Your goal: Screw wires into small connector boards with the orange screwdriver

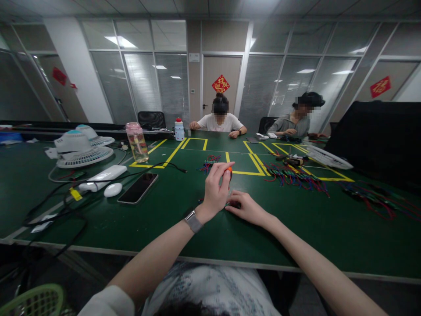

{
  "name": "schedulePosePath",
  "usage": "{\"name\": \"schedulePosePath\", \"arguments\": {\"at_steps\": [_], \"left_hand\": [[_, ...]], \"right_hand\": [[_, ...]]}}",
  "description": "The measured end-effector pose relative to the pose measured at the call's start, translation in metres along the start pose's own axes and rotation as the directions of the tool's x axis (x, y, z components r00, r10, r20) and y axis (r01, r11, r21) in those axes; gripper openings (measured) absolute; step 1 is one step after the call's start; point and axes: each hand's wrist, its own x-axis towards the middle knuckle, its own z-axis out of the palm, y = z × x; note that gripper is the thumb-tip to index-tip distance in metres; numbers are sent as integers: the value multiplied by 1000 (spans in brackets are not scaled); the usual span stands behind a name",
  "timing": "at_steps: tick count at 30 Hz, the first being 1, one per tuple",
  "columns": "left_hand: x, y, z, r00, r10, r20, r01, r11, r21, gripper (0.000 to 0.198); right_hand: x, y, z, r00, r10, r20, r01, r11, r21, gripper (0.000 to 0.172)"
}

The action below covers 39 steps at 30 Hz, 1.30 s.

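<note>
My left hand (pixel 217 188) is closed around what looks like a screwdriver (pixel 229 169), held upright, its orange end showing above the fingers and its lower part hidden. My right hand (pixel 245 207) rests low on the green table just beside it. Its thumb and fingers are pinched on a small green circuit board (pixel 227 204), mostly covered by the hands. Beyond my left hand lies a small bunch of circuit boards with red and blue wires (pixel 209 162).
Left are a phone (pixel 138 188), a white case (pixel 112 189), a power strip (pixel 103 177), black cables, fans (pixel 83 153) and a pink-lidded bottle (pixel 137 142). Wired boards (pixel 296 175) lie right, near a dark monitor (pixel 388 145). Two people sit across the table.
</note>
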Motion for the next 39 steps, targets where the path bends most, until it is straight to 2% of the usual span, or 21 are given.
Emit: {"name": "schedulePosePath", "arguments": {"at_steps": [8,19,27,35,39], "left_hand": [[-1,-3,2,1000,18,24,-18,1000,10,26],[2,1,-1,999,50,1,-50,998,49,15],[0,-3,0,1000,9,23,-8,1000,-11,29],[1,-3,1,999,38,-19,-37,999,31,20],[1,-2,0,999,13,-37,-11,998,56,17]], "right_hand": [[0,0,0,1000,-1,14,1,1000,-6,12],[0,1,1,1000,-5,-6,5,1000,-13,11],[0,0,0,1000,-7,-11,7,1000,4,12],[0,1,1,1000,-7,-2,7,1000,1,13],[0,1,0,1000,-7,2,7,1000,2,12]]}}
